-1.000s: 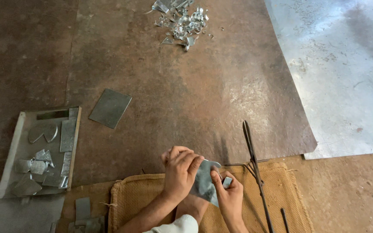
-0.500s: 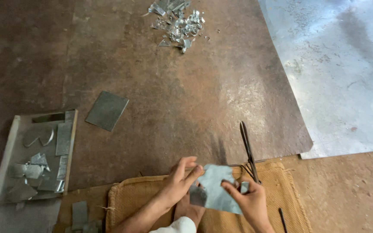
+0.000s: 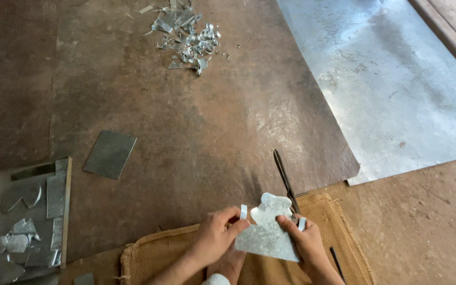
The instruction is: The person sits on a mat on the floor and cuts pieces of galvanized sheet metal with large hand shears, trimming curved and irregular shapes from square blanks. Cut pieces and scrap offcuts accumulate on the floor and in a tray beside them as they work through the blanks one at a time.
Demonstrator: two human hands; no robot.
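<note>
Left hand (image 3: pixel 218 236), right hand (image 3: pixel 304 243) pinch lobed, dull-grey sheet-metal cutout (image 3: pixel 267 231) by edges; shears (image 3: pixel 286 182) just beyond, bare rusty floor ahead.

Rusty brown metal floor (image 3: pixel 201 132); right of it lies a shiny steel sheet (image 3: pixel 397 79), burlap mat (image 3: pixel 339 232) below.

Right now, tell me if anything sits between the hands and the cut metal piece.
Nothing visible does. The left hand and right hand both grip the cut metal piece directly, with bare fingers on its edges.
</note>
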